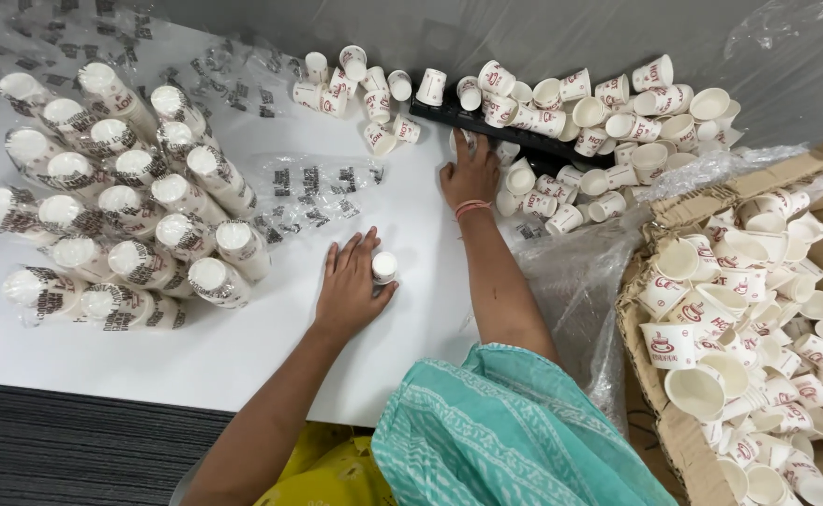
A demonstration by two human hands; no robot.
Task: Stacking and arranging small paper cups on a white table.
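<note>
My left hand rests on the white table, its fingers around a short stack of small white paper cups standing upside down. My right hand reaches further back and lies on loose cups at the edge of a scattered heap of white paper cups with red print; what its fingers hold is hidden. A red thread band circles my right wrist. A teal cloth drapes over my lap.
Several wrapped sleeves of stacked cups lie piled at the left. Empty clear printed wrappers lie mid-table. A black tray sits under the heap. A cardboard box lined with plastic at the right holds many loose cups.
</note>
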